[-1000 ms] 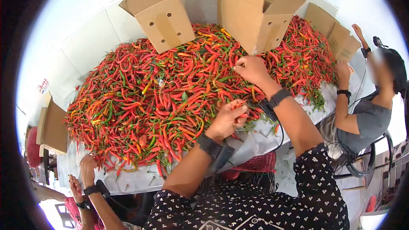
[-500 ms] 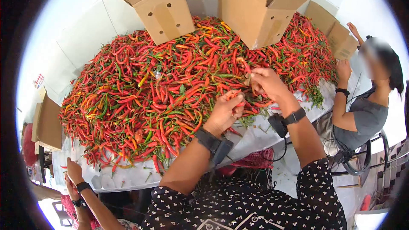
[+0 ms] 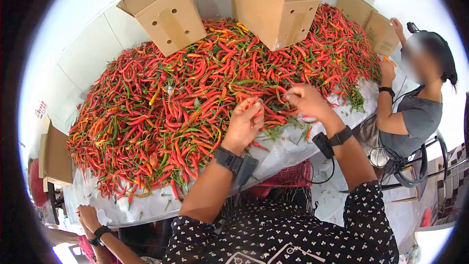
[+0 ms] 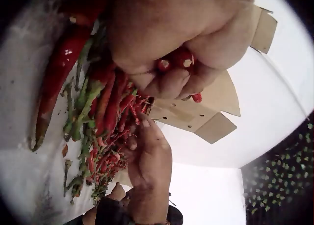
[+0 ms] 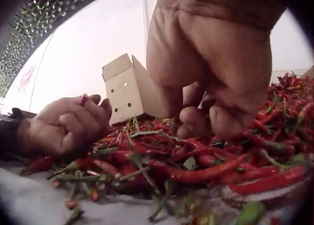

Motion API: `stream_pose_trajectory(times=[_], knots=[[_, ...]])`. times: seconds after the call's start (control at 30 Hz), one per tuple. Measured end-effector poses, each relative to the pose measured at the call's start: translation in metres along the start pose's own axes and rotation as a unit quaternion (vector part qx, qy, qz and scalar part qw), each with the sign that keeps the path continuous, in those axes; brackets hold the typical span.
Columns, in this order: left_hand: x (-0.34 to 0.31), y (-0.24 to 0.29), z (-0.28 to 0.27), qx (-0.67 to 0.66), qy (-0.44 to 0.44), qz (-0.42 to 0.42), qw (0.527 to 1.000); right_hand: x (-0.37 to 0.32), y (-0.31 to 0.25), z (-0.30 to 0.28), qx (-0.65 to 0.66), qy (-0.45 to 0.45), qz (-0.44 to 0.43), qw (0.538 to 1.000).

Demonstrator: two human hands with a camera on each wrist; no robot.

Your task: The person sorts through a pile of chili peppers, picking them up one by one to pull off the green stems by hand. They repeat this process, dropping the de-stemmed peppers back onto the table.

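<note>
Red chilies show their cut-looking ends between the curled fingers and thumb of my left hand, which grips several at the front of the chili pile. My right hand is a little to the right, its bent fingertips close against the pile beside a curved red chili. In the right wrist view, the right hand points down with fingers curled over the chilies; I cannot tell whether it pinches one. Green stems lie loose below both hands.
Two cardboard boxes, one tall and one smaller, stand on the back of the pile. White sheeting covers the table's front edge. Another person sits at right; another person's hands are at lower left.
The right hand drew back from deep in the pile with a chili toward the left hand, then moved apart to the pile. The left hand keeps its grip. The head view has shifted.
</note>
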State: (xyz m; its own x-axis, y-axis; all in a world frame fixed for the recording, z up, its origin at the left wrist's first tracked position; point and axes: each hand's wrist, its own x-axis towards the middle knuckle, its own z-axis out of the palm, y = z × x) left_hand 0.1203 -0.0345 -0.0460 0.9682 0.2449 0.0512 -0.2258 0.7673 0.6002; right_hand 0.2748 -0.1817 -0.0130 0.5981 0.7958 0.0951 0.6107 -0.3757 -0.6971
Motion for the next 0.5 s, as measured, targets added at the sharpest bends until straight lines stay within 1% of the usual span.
stream_pose_trajectory(times=[0.03,0.07,0.1,0.13,0.17,0.2,0.23,0.3,0.33,0.4,0.43,0.5], knots=[[0.0,0.0,0.0,0.0,-0.005,-0.009,1.0,0.009,0.003,-0.003,-0.015,0.063,-0.027,0.998],[0.001,0.0,-0.001,0.0,-0.005,-0.008,1.0,0.017,0.007,-0.006,-0.089,0.1,-0.066,0.989],[0.001,0.0,0.0,0.004,-0.003,-0.014,1.0,0.024,0.008,-0.009,-0.089,0.099,-0.066,0.989],[0.001,-0.001,0.0,0.008,-0.001,-0.02,1.0,0.032,0.009,-0.011,-0.206,0.14,-0.081,0.965],[0.001,-0.001,0.001,0.007,0.0,-0.019,1.0,0.038,0.01,-0.012,-0.319,0.178,-0.094,0.926],[0.001,-0.001,0.001,0.007,0.003,-0.02,1.0,0.042,0.01,-0.013,-0.355,0.162,-0.057,0.919],[0.002,-0.001,0.001,0.007,0.005,-0.02,1.0,0.047,0.014,-0.013,-0.355,0.161,-0.059,0.919],[0.003,-0.001,0.0,0.005,-0.001,-0.023,1.0,0.054,0.021,-0.011,-0.402,0.154,-0.052,0.901],[0.003,-0.001,-0.001,0.005,-0.009,-0.027,1.0,0.054,0.022,-0.01,-0.402,0.153,-0.053,0.901],[0.002,-0.001,0.0,0.004,-0.005,-0.027,1.0,0.049,0.021,-0.009,-0.398,0.112,-0.063,0.908],[0.002,-0.001,0.002,0.004,-0.002,-0.027,1.0,0.044,0.019,-0.009,-0.398,0.112,-0.063,0.909],[0.003,-0.003,-0.001,0.005,-0.001,-0.029,1.0,0.032,0.015,-0.012,-0.27,0.0,-0.059,0.961]])
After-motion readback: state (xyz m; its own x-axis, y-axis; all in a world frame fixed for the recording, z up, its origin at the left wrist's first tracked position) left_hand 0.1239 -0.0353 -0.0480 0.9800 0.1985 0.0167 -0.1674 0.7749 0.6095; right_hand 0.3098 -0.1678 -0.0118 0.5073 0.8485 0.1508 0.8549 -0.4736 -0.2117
